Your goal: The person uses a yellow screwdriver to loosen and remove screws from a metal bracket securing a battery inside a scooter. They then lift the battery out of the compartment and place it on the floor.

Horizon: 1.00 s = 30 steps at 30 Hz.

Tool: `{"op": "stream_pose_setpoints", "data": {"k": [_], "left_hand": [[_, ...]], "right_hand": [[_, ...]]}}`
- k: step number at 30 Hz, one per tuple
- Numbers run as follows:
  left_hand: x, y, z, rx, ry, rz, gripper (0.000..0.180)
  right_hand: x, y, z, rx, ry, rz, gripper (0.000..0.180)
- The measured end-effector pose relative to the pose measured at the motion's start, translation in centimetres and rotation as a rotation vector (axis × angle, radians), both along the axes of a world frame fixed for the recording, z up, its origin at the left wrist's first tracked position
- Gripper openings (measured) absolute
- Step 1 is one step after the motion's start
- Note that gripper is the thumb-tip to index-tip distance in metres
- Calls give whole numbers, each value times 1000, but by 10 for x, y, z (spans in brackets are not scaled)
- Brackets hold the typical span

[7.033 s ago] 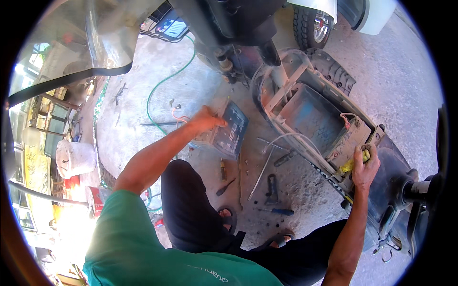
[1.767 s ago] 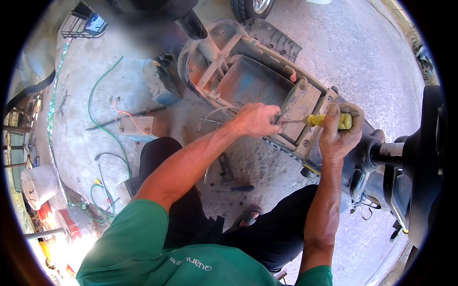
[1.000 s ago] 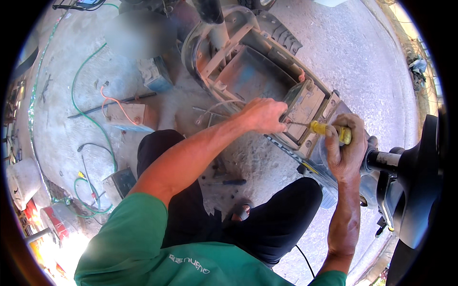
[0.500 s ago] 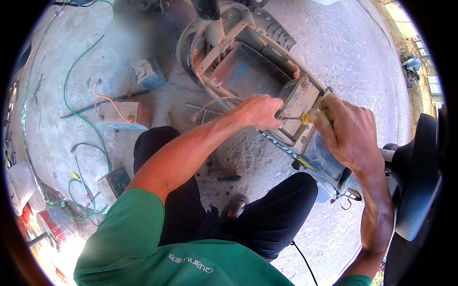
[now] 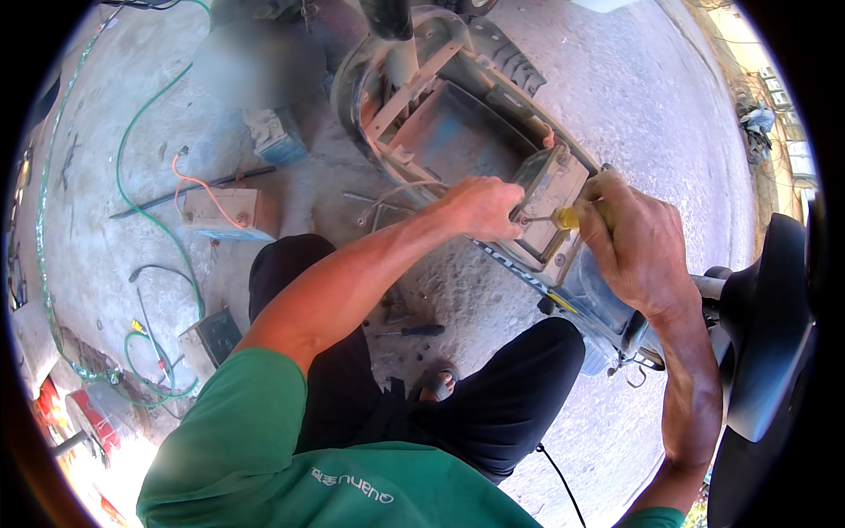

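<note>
My right hand (image 5: 641, 238) is wrapped round the yellow handle of a screwdriver (image 5: 566, 217). Its thin shaft points left, with the tip at a terminal on the dusty battery (image 5: 556, 195) in the scooter's open frame (image 5: 422, 79). My left hand (image 5: 486, 208) is closed beside that tip, thumb and fingers bent down at the battery's near edge. What its fingers pinch is hidden. A pale cable (image 5: 400, 188) with a ring end comes out from behind my left wrist. Ahead of the battery lies an empty, dusty compartment (image 5: 471, 132).
On the floor to the left stand a battery with an orange wire (image 5: 231, 213), another battery (image 5: 275, 136) and a dark box (image 5: 211, 337). A green hose (image 5: 123, 150) and a long bar (image 5: 145, 208) lie there. Another screwdriver (image 5: 422, 331) rests near my feet.
The view has shifted slightly. Both hands stay at the battery terminal, and the yellow handle shows a little more as my right hand turns slightly.
</note>
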<state>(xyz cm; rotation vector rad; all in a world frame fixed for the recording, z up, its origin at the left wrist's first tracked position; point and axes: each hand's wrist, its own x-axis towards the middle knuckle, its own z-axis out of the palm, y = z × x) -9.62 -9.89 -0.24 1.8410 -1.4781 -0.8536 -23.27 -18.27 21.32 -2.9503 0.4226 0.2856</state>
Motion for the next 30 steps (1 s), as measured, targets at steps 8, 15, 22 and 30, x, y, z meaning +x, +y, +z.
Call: {"op": "stream_pose_setpoints", "data": {"k": [8,15,22,30], "left_hand": [[-2,-1,1,-12,43,-11,43],[-2,-2,2,-1,22,-3,44],[-1,-1,1,-5,15,-10,44],[-2,-2,4,-10,25,-21,44]], "right_hand": [[-4,5,2,-6,-125,-6,33],[-10,1,6,-68,-108,93,33],[-8,-6,7,-132,89,-142,39],[-14,-2,5,8,-49,-106,34]]}}
